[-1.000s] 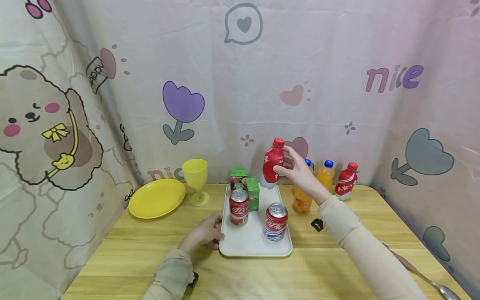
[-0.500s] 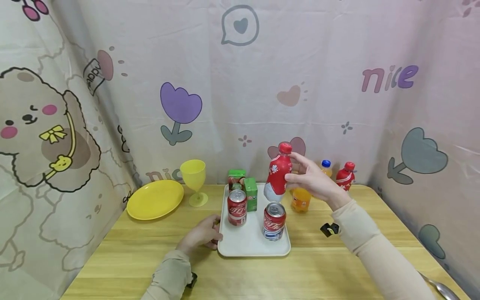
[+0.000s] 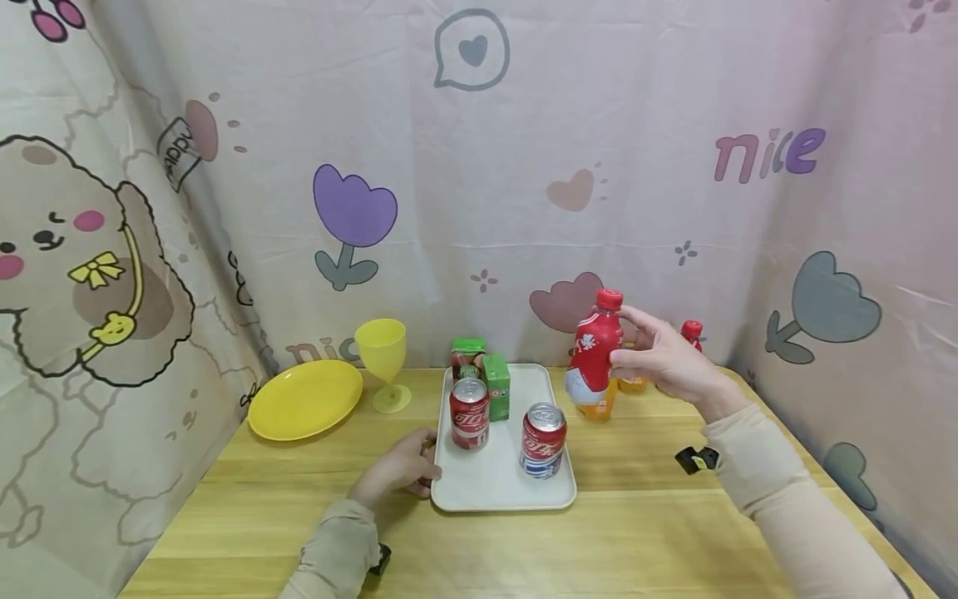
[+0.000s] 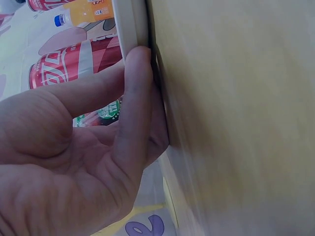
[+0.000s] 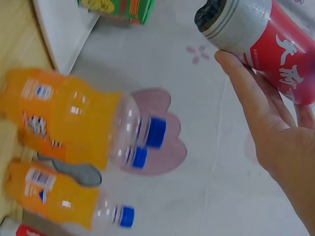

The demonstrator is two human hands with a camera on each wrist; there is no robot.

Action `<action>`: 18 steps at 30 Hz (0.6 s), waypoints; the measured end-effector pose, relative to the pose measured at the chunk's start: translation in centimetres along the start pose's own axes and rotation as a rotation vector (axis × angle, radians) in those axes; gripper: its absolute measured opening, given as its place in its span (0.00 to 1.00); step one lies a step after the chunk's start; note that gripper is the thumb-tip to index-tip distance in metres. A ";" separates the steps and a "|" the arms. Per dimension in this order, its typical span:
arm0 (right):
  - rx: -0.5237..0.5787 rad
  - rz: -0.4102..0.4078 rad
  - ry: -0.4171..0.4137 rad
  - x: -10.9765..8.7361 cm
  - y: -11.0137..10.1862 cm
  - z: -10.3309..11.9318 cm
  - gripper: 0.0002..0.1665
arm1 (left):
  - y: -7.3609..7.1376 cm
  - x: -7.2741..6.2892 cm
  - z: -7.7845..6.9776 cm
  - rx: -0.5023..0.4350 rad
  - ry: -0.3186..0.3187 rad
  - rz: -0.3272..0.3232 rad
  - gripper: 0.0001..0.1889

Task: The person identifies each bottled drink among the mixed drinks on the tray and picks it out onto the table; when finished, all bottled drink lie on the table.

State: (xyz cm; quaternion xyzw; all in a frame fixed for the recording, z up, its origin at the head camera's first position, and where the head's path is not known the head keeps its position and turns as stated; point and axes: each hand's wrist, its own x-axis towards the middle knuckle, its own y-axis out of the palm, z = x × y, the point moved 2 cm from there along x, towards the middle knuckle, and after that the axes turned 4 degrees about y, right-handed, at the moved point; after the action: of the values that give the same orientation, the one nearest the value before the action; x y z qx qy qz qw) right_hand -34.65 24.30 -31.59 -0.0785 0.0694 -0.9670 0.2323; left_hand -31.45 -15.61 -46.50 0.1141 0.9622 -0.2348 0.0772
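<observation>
My right hand (image 3: pixel 662 358) grips a red-labelled drink bottle (image 3: pixel 595 353) with a red cap, held in the air just right of the tray. In the right wrist view the fingers wrap the bottle (image 5: pixel 290 59), and its pale base shows. My left hand (image 3: pixel 400 467) pinches the left rim of a white tray (image 3: pixel 501 497) lying on the table. Up close in the left wrist view, the fingertips sit at the tray's edge (image 4: pixel 132 24). On the tray stand two red cola cans, one left (image 3: pixel 470 416) and one right (image 3: pixel 543 441), with two green drink cartons (image 3: pixel 497 389) behind.
Behind the held bottle, several orange soda bottles (image 5: pixel 69 115) with blue caps stand on the table. Another red bottle (image 3: pixel 692 331) is partly hidden by my right hand. Left of the tray are a yellow goblet (image 3: pixel 382 353) and a yellow plate (image 3: pixel 305 401). A patterned curtain (image 3: pixel 479 166) hangs behind.
My right hand has carried the red bottle rightward and lower, from over the tray's far right corner to beside the tray. My left hand stays at the rim.
</observation>
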 end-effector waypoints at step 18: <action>-0.068 -0.132 0.058 -3.2 -6.5 -3.3 0.37 | 0.0 0.1 0.0 -0.004 0.016 0.000 0.36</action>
State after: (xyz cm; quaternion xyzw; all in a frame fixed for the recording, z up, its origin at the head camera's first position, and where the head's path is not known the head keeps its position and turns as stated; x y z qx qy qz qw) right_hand -35.33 31.81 -34.12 -0.0628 0.1033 -0.9791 0.1633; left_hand -31.57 -15.57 -46.56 0.1157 0.9633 -0.2321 0.0697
